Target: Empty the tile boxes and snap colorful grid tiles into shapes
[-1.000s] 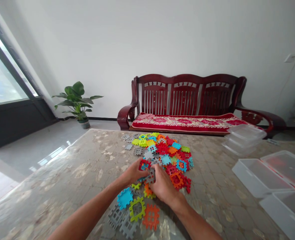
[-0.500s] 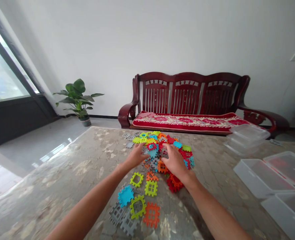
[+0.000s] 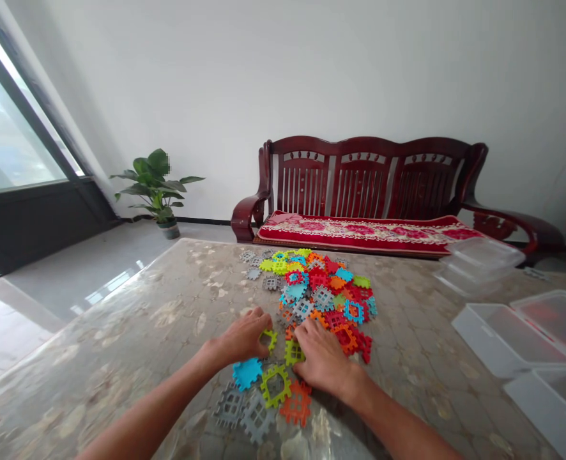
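Note:
My left hand [image 3: 248, 333] is curled over a yellow-green frame-shaped interlocking tile [image 3: 271, 345], its thumb and fingers at the tile's edge. Beside it, my right hand [image 3: 324, 354] has thumb and fingers around a yellow-green window tile [image 3: 292, 352], partly covering it. Closer to me lie a blue tile [image 3: 247, 373], another yellow-green frame tile [image 3: 275, 386], an orange window tile [image 3: 296, 404] and grey window tiles [image 3: 257, 415]. Beyond both hands spreads a heap of mixed tiles, with a blue frame tile [image 3: 354, 312] and a red-and-orange one [image 3: 344, 338] on its right side.
A patterned cover lies on the table [image 3: 168, 332]. At the right are clear plastic boxes [image 3: 498, 338] and stacked clear containers [image 3: 484, 262]. Behind the table stands a dark red wooden bench [image 3: 359, 185]; a potted plant [image 3: 161, 191] is on the floor at left.
Both hands have come back toward me from the heap, down to the nearer yellow-green tiles. Their fingers, apart before, now close around those tiles. The view has shifted slightly.

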Motion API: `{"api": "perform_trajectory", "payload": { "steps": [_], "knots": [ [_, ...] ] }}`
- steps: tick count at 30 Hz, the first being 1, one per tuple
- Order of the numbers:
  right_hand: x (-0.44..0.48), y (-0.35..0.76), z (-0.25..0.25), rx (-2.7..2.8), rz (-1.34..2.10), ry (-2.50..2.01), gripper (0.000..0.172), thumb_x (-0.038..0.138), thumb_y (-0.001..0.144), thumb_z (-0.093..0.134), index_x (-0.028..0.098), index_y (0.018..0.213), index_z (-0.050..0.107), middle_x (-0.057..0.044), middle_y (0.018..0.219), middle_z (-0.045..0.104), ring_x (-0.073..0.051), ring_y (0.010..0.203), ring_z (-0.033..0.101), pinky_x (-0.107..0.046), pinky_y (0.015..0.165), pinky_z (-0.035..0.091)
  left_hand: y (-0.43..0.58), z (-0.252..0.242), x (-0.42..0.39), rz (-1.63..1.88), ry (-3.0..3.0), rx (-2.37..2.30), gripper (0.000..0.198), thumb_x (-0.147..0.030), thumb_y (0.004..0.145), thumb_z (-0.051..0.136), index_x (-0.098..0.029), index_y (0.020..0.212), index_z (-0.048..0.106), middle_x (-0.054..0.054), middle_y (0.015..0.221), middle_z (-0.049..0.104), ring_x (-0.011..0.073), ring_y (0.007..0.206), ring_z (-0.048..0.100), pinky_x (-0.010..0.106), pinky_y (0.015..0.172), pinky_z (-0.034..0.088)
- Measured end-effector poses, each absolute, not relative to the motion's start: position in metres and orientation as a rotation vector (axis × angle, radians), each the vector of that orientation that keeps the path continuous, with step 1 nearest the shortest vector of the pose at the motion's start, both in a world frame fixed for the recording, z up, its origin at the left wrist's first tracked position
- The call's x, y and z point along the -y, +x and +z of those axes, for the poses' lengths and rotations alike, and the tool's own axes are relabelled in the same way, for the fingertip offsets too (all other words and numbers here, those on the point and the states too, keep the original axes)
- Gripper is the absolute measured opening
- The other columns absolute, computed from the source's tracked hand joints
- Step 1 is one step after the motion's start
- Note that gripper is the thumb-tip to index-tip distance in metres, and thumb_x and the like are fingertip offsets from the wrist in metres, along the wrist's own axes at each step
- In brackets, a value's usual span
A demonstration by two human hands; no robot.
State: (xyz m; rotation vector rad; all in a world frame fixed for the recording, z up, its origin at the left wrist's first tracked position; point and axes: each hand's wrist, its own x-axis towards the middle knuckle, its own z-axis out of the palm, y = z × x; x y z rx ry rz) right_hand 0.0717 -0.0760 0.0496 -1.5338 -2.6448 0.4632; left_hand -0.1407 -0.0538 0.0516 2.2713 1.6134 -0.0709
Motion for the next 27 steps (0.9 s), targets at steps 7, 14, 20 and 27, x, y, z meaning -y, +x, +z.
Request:
{"api": "perform_trajectory", "payload": {
  "steps": [7,14,20,27],
  "knots": [
    [0.072,0.069,0.050,2.620,0.489,-1.555,0.044,0.022,0.065,0.069,0.017,0.107,0.058,-0.014,0.118,0.055,-0.031,0.113,0.050,-0.040,0.094,0.043,-0.145,0.045,0.044,-0.051,2.253,-1.595,0.038,-0.030,0.061,0.074,-0.023,0.095,0.058,0.002,0.097,0.065,0.0216,0.091,0.058,0.028,0.079,0.042],
    [0.071,0.071,0.044,2.520,0.669,-1.403,0.049,0.005,0.066,0.057,0.019,0.113,0.053,-0.010,0.120,0.047,-0.021,0.114,0.050,-0.029,0.098,0.041,-0.147,0.039,0.039,-0.024,2.181,-1.616,0.041,-0.032,0.057,0.080,-0.023,0.092,0.061,0.001,0.093,0.065,0.0223,0.090,0.058,0.028,0.078,0.041],
    [0.072,0.073,0.047,2.652,0.614,-1.335,0.043,0.008,0.070,0.057,0.019,0.111,0.058,-0.012,0.120,0.053,-0.026,0.117,0.051,-0.035,0.100,0.042,-0.148,0.037,0.038,0.164,2.019,-1.609,0.034,-0.028,0.051,0.079,-0.023,0.077,0.057,-0.001,0.082,0.062,0.0237,0.088,0.057,0.028,0.075,0.038],
    [0.072,0.067,0.057,2.808,0.402,-1.342,0.042,0.013,0.072,0.058,0.013,0.114,0.060,-0.018,0.119,0.059,-0.032,0.114,0.054,-0.040,0.097,0.045,-0.137,0.023,0.033,0.322,1.759,-1.508,0.023,-0.035,0.063,0.067,-0.022,0.075,0.052,-0.005,0.062,0.059,0.0157,0.065,0.057,0.025,0.059,0.037]
  ]
}}
